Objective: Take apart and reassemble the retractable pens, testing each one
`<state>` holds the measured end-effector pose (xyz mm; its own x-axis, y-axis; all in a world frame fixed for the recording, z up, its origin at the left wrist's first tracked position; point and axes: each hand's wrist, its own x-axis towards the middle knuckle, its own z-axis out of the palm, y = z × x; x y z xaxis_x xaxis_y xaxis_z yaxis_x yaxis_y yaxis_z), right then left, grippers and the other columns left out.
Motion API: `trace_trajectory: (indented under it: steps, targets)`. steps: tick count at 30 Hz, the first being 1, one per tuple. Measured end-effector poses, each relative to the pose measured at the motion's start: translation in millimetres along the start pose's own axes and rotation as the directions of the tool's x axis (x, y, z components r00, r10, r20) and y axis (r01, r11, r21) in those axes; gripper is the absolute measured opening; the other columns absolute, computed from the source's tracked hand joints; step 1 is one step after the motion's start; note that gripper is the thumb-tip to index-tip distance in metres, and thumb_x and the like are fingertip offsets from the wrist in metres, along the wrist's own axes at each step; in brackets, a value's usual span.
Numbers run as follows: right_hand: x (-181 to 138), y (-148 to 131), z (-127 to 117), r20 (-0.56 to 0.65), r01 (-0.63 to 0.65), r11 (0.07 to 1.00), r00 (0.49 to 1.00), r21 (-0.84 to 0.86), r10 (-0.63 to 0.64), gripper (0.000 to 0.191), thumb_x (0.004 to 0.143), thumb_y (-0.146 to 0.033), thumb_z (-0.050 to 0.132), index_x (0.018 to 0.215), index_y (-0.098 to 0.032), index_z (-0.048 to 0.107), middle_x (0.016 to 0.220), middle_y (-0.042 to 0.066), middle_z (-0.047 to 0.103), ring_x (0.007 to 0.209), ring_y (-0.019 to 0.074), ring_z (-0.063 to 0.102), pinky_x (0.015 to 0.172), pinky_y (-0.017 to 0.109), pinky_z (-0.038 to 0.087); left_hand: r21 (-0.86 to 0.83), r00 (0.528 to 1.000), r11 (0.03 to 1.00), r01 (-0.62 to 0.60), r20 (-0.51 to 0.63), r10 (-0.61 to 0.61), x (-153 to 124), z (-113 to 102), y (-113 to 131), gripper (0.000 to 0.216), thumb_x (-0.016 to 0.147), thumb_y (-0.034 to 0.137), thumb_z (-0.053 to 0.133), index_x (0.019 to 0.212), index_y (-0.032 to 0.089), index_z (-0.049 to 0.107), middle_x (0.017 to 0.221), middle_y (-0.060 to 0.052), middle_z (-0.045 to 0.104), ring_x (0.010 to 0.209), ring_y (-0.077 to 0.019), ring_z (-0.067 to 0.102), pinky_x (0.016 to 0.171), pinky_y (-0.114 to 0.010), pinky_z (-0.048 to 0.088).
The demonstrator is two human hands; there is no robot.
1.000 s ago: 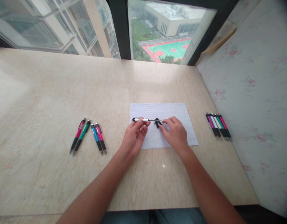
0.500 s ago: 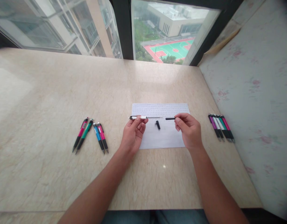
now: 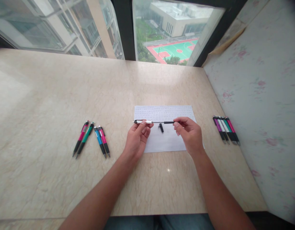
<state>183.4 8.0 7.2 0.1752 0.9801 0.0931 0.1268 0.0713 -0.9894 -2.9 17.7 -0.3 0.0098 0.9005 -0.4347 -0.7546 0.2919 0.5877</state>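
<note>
My left hand pinches the white pen barrel with its black clip end pointing left. A thin refill sticks out of the barrel to the right. My right hand grips the black grip section by its right end. The refill's tip is inside the open left end of that section, and a length of refill still shows between the two parts. Beneath them, a small black pen cap lies on the white sheet of paper.
On the left of the stone sill lie a pink pen, a green pen, a blue pen and another pink pen. Several pens lie side by side near the papered wall. A window stands behind.
My right hand has moved left with the black grip section, closing the gap and sliding it over the refill's tip. My left hand has barely moved.
</note>
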Motion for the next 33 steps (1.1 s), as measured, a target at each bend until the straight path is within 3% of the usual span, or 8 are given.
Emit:
trace_trajectory:
  steps: [6,16,21,26,30,33]
  targets:
    - [-3.9,0.2,6.8,0.097,0.109,0.98,0.991,-0.166,-0.094,0.01,0.084,-0.025,0.066,0.093,-0.023,0.071,0.09,0.003,0.069,0.082,0.0156,0.064,0.064,0.027,0.052,0.077,0.998,0.997,-0.012,0.06,0.008,-5.5,0.9,-5.5,0.018,0.076,0.02,0.077,0.091,0.014,0.069,0.093,-0.004,0.07,0.086,-0.0117,0.069,0.068,-0.014,0.053]
    - [-5.6,-4.3,9.7,0.13,0.162,0.962,0.982,-0.218,-0.136,0.01,0.085,-0.024,0.065,0.093,-0.023,0.071,0.089,0.003,0.071,0.08,0.0154,0.066,0.064,0.026,0.053,0.12,0.997,0.993,-0.018,0.074,0.009,-7.7,1.3,-6.6,0.022,0.075,0.023,0.079,0.093,0.016,0.068,0.096,-0.004,0.071,0.089,-0.012,0.069,0.071,-0.016,0.051]
    - [-5.0,-2.1,7.5,0.11,0.108,0.964,0.99,-0.241,-0.084,0.015,0.087,-0.034,0.065,0.085,-0.021,0.072,0.078,0.002,0.071,0.068,0.0143,0.065,0.062,0.027,0.051,0.166,0.995,0.986,-0.025,0.1,0.008,-8.2,0.8,-7.2,0.021,0.076,0.025,0.078,0.093,0.017,0.068,0.096,-0.004,0.071,0.087,-0.0122,0.069,0.071,-0.017,0.051]
    - [-6.1,-2.9,6.2,0.119,0.175,0.919,0.983,-0.352,-0.141,0.04,0.095,-0.039,0.052,0.063,-0.019,0.064,0.057,0.0,0.062,0.053,0.0117,0.056,0.055,0.027,0.044,0.198,0.992,0.98,-0.032,0.126,0.007,-9.6,1.4,-8.3,0.021,0.077,0.025,0.078,0.093,0.016,0.068,0.093,-0.004,0.072,0.086,-0.0116,0.068,0.073,-0.018,0.05]
    - [-5.7,-5.1,7.7,0.137,0.211,0.931,0.975,-0.297,-0.177,0.02,0.092,-0.036,0.058,0.087,-0.02,0.067,0.081,0.003,0.069,0.073,0.0151,0.064,0.061,0.026,0.049,0.206,0.993,0.978,-0.038,0.12,0.013,-9.6,0.9,-8.5,0.022,0.076,0.025,0.078,0.094,0.017,0.068,0.096,-0.005,0.072,0.089,-0.0133,0.069,0.075,-0.02,0.05]
    - [-5.3,-4.4,7.6,0.152,0.212,0.923,0.974,-0.322,-0.171,0.018,0.09,-0.036,0.06,0.083,-0.021,0.065,0.078,0.003,0.069,0.071,0.0151,0.064,0.061,0.026,0.049,0.204,0.994,0.978,-0.036,0.108,0.014,-9.8,0.9,-9.0,0.024,0.074,0.027,0.079,0.093,0.017,0.069,0.096,-0.005,0.072,0.089,-0.0138,0.069,0.076,-0.022,0.05]
